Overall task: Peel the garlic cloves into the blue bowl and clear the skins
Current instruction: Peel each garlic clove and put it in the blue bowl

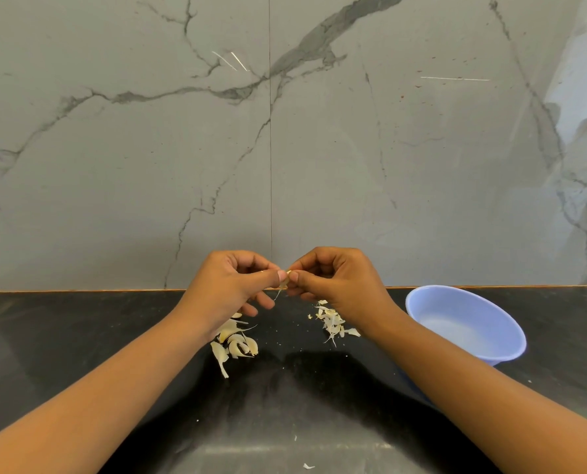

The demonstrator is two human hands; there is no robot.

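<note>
2 hands pinch 1 garlic clove [287, 280] between them over the black counter [80, 336], at lower centre of the frame.
Head view: the left hand [230, 285] and right hand [333, 282] meet thumb to thumb, fingers curled, both nipping the small clove, and a thin strip of skin [277, 295] dangles beneath it. Under the left wrist lies a heap of cloves [237, 343]; beneath the right hand, a scatter of loose skins [333, 325]. The blue bowl [422, 295] sits at lower right, beside the right forearm. Grey veined marble wall [114, 165] fills the upper frame.
</note>
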